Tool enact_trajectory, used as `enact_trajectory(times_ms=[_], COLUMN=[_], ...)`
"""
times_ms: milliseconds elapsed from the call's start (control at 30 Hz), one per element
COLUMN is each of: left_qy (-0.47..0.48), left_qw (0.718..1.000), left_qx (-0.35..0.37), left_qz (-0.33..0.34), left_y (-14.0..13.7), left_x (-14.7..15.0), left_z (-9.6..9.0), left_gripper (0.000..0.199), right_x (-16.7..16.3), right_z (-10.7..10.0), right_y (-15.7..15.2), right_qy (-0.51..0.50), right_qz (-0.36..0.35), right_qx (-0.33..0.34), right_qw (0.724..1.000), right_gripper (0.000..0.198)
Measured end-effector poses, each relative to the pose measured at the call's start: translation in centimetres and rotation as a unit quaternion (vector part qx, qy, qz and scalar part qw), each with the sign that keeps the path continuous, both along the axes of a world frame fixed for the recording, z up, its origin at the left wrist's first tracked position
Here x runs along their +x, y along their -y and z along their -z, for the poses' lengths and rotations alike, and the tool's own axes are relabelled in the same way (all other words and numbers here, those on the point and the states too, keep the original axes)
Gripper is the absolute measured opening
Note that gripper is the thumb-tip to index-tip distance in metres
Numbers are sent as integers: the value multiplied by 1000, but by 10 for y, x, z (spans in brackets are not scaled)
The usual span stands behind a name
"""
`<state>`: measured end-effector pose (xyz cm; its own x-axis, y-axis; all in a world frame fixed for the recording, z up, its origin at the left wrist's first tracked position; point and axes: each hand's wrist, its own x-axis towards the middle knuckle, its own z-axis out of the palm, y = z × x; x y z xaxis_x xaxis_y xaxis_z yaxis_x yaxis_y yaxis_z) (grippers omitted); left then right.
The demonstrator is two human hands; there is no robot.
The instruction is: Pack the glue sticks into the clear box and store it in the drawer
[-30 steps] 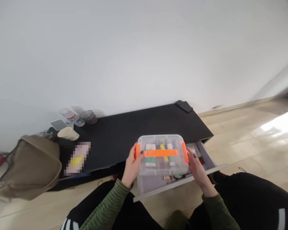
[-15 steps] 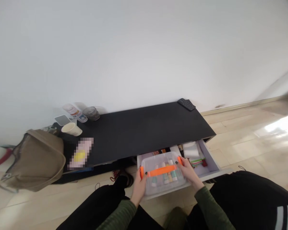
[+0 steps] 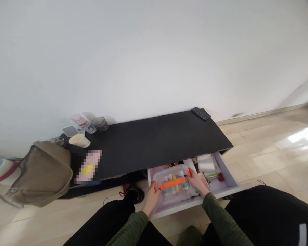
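Note:
A clear plastic storage box (image 3: 169, 195) with an orange handle (image 3: 172, 183) and orange side clips is inside the left part of the pulled-out drawer (image 3: 179, 207). Small tubes or bottles with pale and teal parts show through its lid. My left hand (image 3: 152, 198) grips the box's left end, fingers closed by the orange clip. At the opposite end, my right hand (image 3: 195, 181) is closed around the right clip. Whether the box rests on the drawer's bottom, I cannot tell.
The drawer's right side holds white packets (image 3: 205, 163) and a green-and-red item (image 3: 212, 176). On the black cabinet top (image 3: 154, 136) are a black keyboard-like object (image 3: 201, 113), a paper cup (image 3: 79, 140), a glass (image 3: 100, 123), a spray can (image 3: 84, 123) and a brown bag (image 3: 47, 174).
Both hands have lowered the box into the drawer, so it looks smaller and more of the drawer's front wall shows. The camera view has shifted slightly.

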<state>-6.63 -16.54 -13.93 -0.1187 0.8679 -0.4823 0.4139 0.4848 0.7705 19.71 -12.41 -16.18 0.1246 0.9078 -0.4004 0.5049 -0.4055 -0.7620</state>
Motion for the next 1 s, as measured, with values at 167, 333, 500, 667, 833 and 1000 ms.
enact_trajectory(times_ms=[167,333,500,667,833,1000], left_qy=[-28,24,35,-17,-75,-121], left_qw=[998,983,963,945,892,883], left_qx=[37,101,86,66,-31,-49], left_qz=[48,150,253,319,444,450], left_y=[9,28,45,44,46,45], left_x=[9,27,44,56,64,67], left_z=[-11,-34,-58,-84,-91,-88], left_gripper=[63,49,28,26,29,39], right_x=[2,11,2,-15,-21,-22], right_z=[-21,-45,-63,-76,-86,-92], right_y=[23,69,88,84,87,82], right_qy=[-3,2,196,289,280,278], right_qz=[14,-4,-93,-164,-223,-233], right_qx=[98,126,57,23,1,-4], right_qw=[995,992,974,943,934,932], right_gripper=[55,26,33,40,40,36])
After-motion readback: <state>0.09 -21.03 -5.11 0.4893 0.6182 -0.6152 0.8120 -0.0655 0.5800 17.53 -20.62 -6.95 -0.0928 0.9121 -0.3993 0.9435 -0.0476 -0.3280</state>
